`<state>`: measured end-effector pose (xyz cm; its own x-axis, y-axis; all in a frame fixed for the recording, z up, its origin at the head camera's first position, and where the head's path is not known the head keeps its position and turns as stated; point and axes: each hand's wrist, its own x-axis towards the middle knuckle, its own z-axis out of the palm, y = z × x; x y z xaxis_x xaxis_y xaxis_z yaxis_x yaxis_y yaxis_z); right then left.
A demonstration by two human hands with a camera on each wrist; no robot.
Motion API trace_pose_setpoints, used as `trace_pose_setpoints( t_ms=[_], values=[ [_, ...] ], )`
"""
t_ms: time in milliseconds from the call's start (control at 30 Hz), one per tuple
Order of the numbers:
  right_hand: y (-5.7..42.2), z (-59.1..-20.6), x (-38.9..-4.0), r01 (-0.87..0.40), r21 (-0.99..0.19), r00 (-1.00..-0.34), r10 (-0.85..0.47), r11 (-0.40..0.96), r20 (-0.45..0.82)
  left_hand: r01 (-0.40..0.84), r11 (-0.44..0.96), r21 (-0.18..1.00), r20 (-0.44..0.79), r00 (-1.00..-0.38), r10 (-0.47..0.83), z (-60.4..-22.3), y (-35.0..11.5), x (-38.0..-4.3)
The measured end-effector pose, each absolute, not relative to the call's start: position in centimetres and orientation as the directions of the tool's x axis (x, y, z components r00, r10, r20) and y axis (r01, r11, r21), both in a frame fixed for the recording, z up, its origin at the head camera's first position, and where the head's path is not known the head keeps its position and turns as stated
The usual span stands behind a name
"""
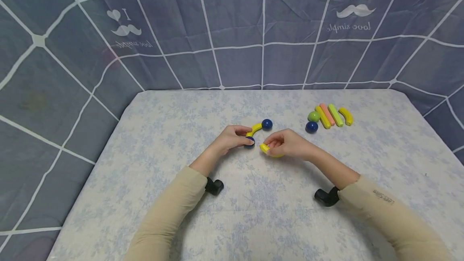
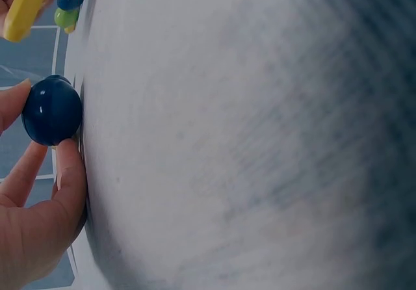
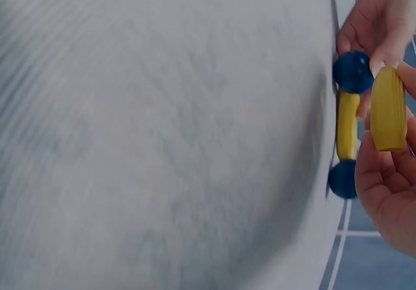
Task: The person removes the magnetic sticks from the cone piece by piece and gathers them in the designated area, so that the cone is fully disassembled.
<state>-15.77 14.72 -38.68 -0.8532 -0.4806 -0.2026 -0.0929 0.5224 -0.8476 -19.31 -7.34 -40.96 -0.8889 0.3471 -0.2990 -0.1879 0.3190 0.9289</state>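
Note:
My left hand (image 1: 232, 138) pinches a dark blue ball (image 2: 52, 111) between thumb and fingers, low over the table. A curved yellow rod (image 1: 255, 128) runs from that ball to a second blue ball (image 1: 267, 124), as the right wrist view also shows. Just to the right, my right hand (image 1: 288, 144) pinches another yellow rod (image 3: 389, 110) between thumb and fingers. One end of this rod points toward the left hand's ball, with a small gap between them in the head view.
At the back right lie a green ball (image 1: 313, 116), a blue ball (image 1: 311, 127), a straight yellow rod (image 1: 322, 117), a pink rod (image 1: 328, 114), a lime rod (image 1: 335, 115) and a curved yellow rod (image 1: 346, 116). A patterned cloth covers the table (image 1: 246, 216); grey-blue curtains hang behind.

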Motion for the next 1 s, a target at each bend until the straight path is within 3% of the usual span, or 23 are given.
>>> trace_pose_setpoints(
  t_ms=[1000],
  values=[
    [23.6, -34.6, -14.4, 0.008, -0.831, -0.965, -0.213, 0.556, -0.151, -0.173, 0.28, 0.944, -0.267, -0.9, 0.344, -41.0, -7.3, -18.6]
  ],
)
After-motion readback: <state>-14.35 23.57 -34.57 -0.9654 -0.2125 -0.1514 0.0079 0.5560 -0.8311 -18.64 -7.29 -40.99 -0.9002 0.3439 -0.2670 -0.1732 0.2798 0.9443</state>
